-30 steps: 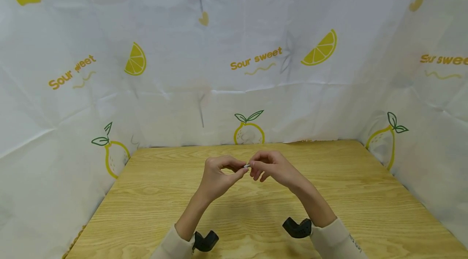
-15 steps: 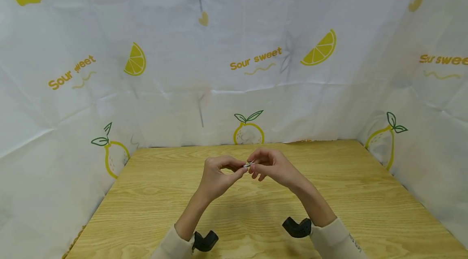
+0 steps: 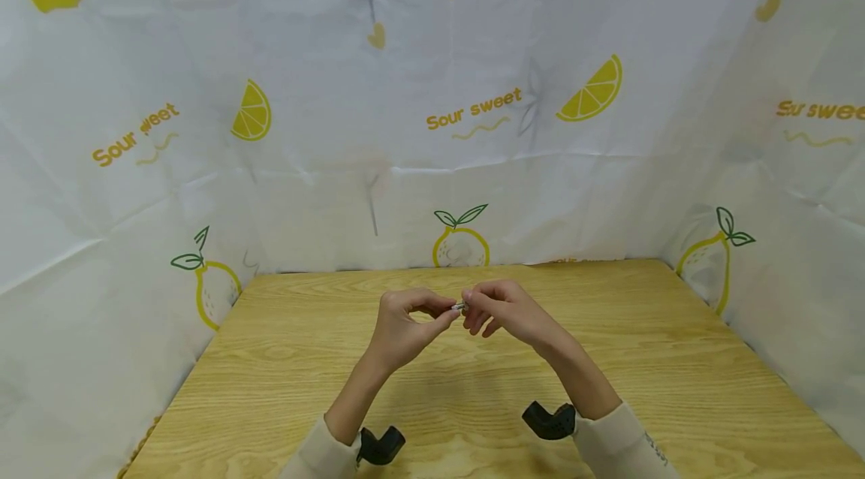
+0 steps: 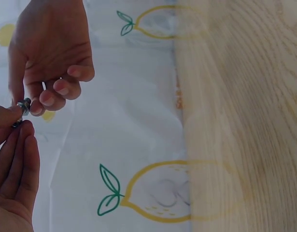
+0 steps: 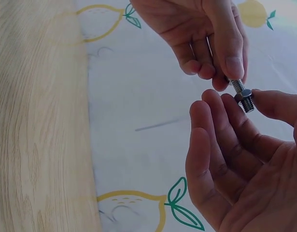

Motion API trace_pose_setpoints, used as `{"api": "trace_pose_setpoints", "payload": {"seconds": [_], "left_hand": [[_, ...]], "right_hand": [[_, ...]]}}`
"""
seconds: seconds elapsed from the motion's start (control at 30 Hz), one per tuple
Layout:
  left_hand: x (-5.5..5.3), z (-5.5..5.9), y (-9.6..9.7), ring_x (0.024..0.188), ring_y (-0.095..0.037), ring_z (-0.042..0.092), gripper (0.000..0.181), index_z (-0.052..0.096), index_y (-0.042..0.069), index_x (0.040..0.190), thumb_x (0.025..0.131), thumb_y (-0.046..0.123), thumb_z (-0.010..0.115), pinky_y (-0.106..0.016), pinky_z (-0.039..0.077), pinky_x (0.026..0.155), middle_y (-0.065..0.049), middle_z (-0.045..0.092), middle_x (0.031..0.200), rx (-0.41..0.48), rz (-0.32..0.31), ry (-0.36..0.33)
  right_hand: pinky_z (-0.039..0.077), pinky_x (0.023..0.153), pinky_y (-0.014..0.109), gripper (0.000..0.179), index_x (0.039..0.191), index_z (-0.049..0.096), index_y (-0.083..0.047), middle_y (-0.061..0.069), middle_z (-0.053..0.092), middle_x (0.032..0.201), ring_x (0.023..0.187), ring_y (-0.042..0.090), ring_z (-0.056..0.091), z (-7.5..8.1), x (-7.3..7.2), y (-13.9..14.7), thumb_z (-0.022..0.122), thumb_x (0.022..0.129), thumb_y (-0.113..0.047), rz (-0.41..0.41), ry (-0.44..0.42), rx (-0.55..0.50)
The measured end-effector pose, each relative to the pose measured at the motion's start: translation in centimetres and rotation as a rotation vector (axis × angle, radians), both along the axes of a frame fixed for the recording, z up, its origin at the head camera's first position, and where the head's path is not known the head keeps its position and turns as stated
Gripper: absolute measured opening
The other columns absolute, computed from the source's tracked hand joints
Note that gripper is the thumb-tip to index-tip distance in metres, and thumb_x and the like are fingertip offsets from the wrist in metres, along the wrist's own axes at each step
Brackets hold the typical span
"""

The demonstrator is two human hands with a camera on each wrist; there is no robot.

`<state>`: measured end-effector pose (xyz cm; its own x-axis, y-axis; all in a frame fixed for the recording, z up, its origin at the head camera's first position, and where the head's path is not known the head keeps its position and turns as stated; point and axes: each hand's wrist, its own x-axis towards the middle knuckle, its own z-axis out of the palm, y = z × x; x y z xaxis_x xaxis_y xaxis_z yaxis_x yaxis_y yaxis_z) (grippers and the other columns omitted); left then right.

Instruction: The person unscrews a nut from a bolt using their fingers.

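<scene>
A small metal bolt [image 5: 237, 85] is held up above the table between the two hands. Partway along its thread sits a hex nut [image 5: 244, 94], with the threaded end sticking out past it. My left hand [image 3: 405, 329] pinches the bolt's other end between thumb and fingertips, hiding that end. From the other side my right hand [image 3: 510, 310] has its thumb and index finger at the nut, one on each side. In the left wrist view, the nut [image 4: 23, 107] shows between the fingertips of both hands. The other right fingers are loosely bent.
A light wood-grain table [image 3: 270, 404] lies under the hands. White sheeting [image 3: 324, 103] with lemon prints rises behind it and at both sides. Black wrist mounts [image 3: 549, 420] stick out from the beige sleeves [image 3: 622, 441].
The right thumb and index finger spread apart along the nut half a second ago, baring more of the bolt, and are now close together again. The left hand has stayed put.
</scene>
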<state>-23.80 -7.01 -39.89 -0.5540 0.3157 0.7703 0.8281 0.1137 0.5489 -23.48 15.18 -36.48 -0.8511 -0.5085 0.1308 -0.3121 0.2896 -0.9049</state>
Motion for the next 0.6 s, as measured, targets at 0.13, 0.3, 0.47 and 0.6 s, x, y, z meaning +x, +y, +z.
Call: {"api": "trace_pose_setpoints", "payload": {"seconds": [0.13, 0.3, 0.47, 0.6], "left_hand": [[0.09, 0.11, -0.02, 0.074, -0.012, 0.077, 0.005, 0.081, 0.004, 0.093, 0.089, 0.003, 0.08, -0.027, 0.065, 0.068, -0.011, 0.08, 0.086, -0.008, 0.006, -0.022], [0.25, 0.18, -0.05, 0.073, -0.012, 0.076, 0.004, 0.081, 0.004, 0.093, 0.088, 0.003, 0.081, -0.028, 0.065, 0.068, -0.01, 0.08, 0.085, -0.008, 0.013, -0.03], [0.13, 0.05, -0.07, 0.073, -0.011, 0.076, 0.004, 0.081, 0.005, 0.093, 0.089, 0.004, 0.08, -0.027, 0.065, 0.068, -0.01, 0.08, 0.085, -0.004, 0.007, -0.02], [0.0, -0.03, -0.02, 0.072, -0.012, 0.076, 0.004, 0.081, 0.004, 0.093, 0.09, 0.003, 0.079, -0.026, 0.065, 0.067, -0.011, 0.08, 0.085, 0.002, -0.004, -0.002]], "right_hand": [[0.065, 0.074, 0.041, 0.038, 0.1, 0.069, 0.004, 0.017, 0.072, 0.091, 0.08, 0.024, 0.072, 0.05, 0.05, 0.03, 0.053, 0.109, -0.029, 0.015, -0.002, -0.016], [0.065, 0.075, 0.042, 0.035, 0.107, 0.068, 0.006, 0.013, 0.072, 0.091, 0.081, 0.022, 0.072, 0.17, 0.11, 0.07, 0.055, 0.108, -0.026, 0.029, -0.004, -0.038], [0.064, 0.074, 0.041, 0.033, 0.111, 0.068, 0.006, 0.015, 0.072, 0.092, 0.08, 0.019, 0.071, 0.27, 0.16, 0.11, 0.056, 0.107, -0.025, 0.036, 0.008, -0.043], [0.064, 0.074, 0.043, 0.029, 0.113, 0.068, 0.005, 0.017, 0.072, 0.093, 0.08, 0.02, 0.071, 0.39, 0.25, 0.17, 0.057, 0.107, -0.022, 0.036, 0.014, -0.048]]}}
